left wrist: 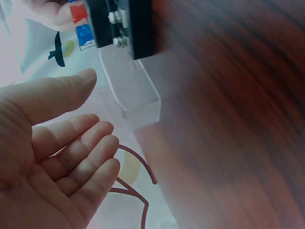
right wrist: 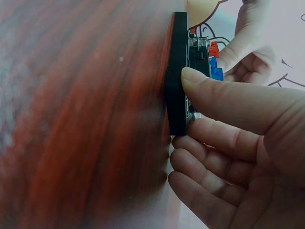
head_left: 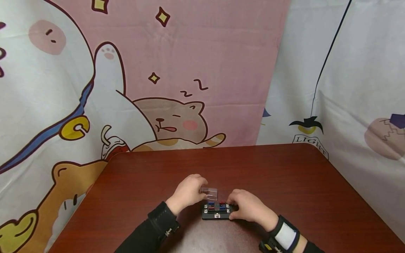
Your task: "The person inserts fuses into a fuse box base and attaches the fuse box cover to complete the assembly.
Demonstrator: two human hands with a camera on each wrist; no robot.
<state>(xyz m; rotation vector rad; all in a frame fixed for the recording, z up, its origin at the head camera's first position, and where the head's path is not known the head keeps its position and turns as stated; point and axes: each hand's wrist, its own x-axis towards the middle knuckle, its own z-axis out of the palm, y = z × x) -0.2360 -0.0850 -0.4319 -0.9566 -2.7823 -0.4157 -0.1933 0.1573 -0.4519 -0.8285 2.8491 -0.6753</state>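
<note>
A black fuse block [head_left: 217,215] sits on the table in the head view, its small red and blue blade fuses [right wrist: 216,69] facing up. My right hand [head_left: 250,206] grips the block's right end; the right wrist view shows the thumb on the black base [right wrist: 176,62] and the fingers around its end. Just behind the block lies a clear plastic cover [head_left: 210,193], seen also as a clear box shape [left wrist: 131,88] in the left wrist view. Beside that cover is my left hand [head_left: 189,192], its fingers loosely bent and a gap between thumb and fingertips, holding nothing.
A reddish-brown wooden table [head_left: 152,175] bears these things. Behind it hangs a printed cloth [head_left: 234,70] with cartoon animals, meeting the table's back edge. Black straps with small devices [head_left: 284,235] are around both wrists.
</note>
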